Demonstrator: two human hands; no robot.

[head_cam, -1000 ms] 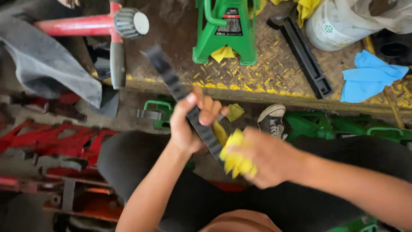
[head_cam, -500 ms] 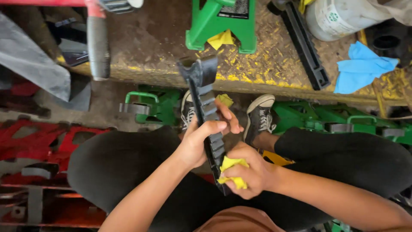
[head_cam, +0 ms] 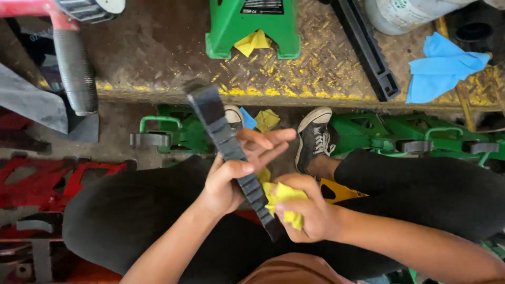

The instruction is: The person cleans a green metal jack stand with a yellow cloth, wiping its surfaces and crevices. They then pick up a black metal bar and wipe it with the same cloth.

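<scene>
My left hand (head_cam: 226, 181) grips the black toothed bar (head_cam: 231, 152), now tilted left; my right hand (head_cam: 307, 213) stays clenched on the yellow rag (head_cam: 281, 197), rubbing lower.

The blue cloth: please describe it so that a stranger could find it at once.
Look at the yellow-flecked metal platform across the top. At its right end, beside the white bucket, lies the crumpled blue cloth. It is the only large blue thing; the other cloths are yellow.

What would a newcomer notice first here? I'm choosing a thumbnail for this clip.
At centre, the left hand grips a black toothed bar while the right hand presses a yellow cloth against it. Beyond, a green jack stand sits on the scuffed yellow-flecked platform, a blue rag at right.
</scene>
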